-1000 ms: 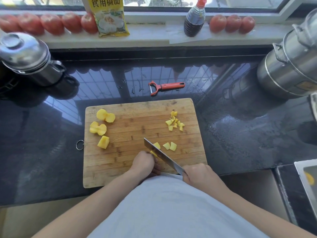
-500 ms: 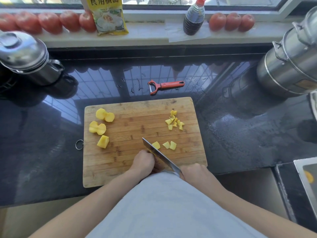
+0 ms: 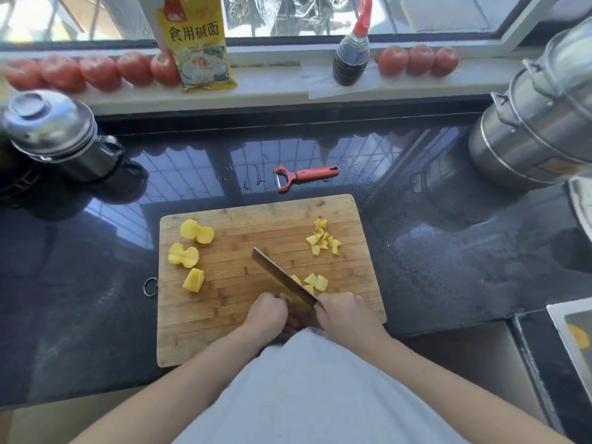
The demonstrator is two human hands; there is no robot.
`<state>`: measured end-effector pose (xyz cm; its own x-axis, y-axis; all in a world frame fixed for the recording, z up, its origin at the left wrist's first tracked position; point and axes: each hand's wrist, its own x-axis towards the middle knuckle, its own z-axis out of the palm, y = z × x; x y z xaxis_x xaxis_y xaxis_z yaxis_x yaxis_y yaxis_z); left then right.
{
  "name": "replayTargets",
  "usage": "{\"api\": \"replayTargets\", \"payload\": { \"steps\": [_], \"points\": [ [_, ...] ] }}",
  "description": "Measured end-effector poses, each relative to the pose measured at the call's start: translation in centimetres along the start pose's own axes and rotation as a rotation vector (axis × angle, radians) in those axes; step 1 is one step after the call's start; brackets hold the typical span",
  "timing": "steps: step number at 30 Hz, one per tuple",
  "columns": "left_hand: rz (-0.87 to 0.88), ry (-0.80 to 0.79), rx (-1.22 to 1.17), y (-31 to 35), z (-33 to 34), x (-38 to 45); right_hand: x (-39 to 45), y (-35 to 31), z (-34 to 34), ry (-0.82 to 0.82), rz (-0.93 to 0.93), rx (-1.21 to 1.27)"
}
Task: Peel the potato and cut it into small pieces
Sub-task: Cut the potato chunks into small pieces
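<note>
A wooden cutting board (image 3: 224,331) lies on the dark desk (image 3: 448,267), with big potato chunks (image 3: 184,255) at its left and small pieces (image 3: 323,240) at its right. Near its front edge, the right hand (image 3: 347,314) has its fingers wrapped round the knife (image 3: 278,277), while the left hand (image 3: 267,317) curls its fingers over a potato piece that is mostly hidden.

Peeled yellow potato chunks (image 3: 191,253) — scattered, partly diced.

A glossy black countertop (image 3: 448,251) carries a wooden cutting board (image 3: 224,331) — the person's fingers (image 3: 275,304) rest at its near side. Just beyond the board's far edge, well past the fingers, lies a red peeler (image 3: 304,175). Steel pots — one far left (image 3: 54,136), one far right (image 3: 528,129) — flank them.
</note>
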<state>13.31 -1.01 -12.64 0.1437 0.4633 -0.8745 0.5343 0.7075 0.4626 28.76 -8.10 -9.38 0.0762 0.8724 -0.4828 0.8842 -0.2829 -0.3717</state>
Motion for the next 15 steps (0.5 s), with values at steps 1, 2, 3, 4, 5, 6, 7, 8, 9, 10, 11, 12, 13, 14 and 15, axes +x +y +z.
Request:
{"api": "replayTargets", "payload": {
  "steps": [1, 2, 3, 4, 5, 6, 7, 8, 9, 10, 11, 12, 13, 14, 15],
  "points": [
    [0.007, 0.023, 0.010, 0.2, 0.0, -0.1, 0.0, 0.8, -0.5, 0.030, -0.022, -0.020],
    [0.020, 0.057, 0.023, 0.4, 0.0, -0.1, 0.1, 1.7, -0.9, 0.056, -0.052, -0.059],
    [0.034, 0.096, 0.045, 0.7, -0.1, 0.1, 0.3, 2.7, -1.4, 0.085, -0.089, -0.096],
    [0.057, 0.135, 0.070, 1.0, -0.2, 0.2, 0.4, 3.6, -1.8, 0.114, -0.124, -0.117],
    [0.069, 0.161, 0.090, 1.5, -0.2, 0.3, 0.5, 4.4, -2.2, 0.144, -0.153, -0.125],
    [0.069, 0.177, 0.076, 1.9, -0.3, 0.3, 0.6, 5.2, -2.4, 0.176, -0.172, -0.123],
    [0.052, 0.188, 0.046, 2.2, -0.4, 0.4, 0.6, 6.0, -2.6, 0.214, -0.187, -0.114],
    [0.032, 0.189, 0.003, 2.5, -0.5, 0.5, 0.4, 6.6, -2.8, 0.253, -0.199, -0.106],
    [0.018, 0.190, -0.019, 2.6, -0.7, 0.5, 0.2, 7.0, -3.0, 0.289, -0.209, -0.109],
    [0.012, 0.186, -0.029, 2.6, -0.8, 0.6, 0.0, 7.4, -3.2, 0.321, -0.218, -0.125],
    [0.012, 0.182, -0.044, 2.6, -0.9, 0.8, -0.2, 7.6, -3.3, 0.354, -0.232, -0.147],
    [0.018, 0.173, -0.079, 2.6, -1.0, 0.9, -0.4, 7.8, -3.4, 0.386, -0.253, -0.164],
    [0.016, 0.151, -0.139, 2.8, -1.1, 0.9, -0.5, 8.0, -3.5, 0.416, -0.286, -0.181],
    [0.013, 0.117, -0.201, 3.0, -1.2, 0.9, -0.6, 8.1, -3.5, 0.441, -0.317, -0.210],
    [0.006, 0.073, -0.250, 3.3, -1.4, 0.9, -0.7, 8.2, -3.6, 0.464, -0.334, -0.258]
  ]
}}
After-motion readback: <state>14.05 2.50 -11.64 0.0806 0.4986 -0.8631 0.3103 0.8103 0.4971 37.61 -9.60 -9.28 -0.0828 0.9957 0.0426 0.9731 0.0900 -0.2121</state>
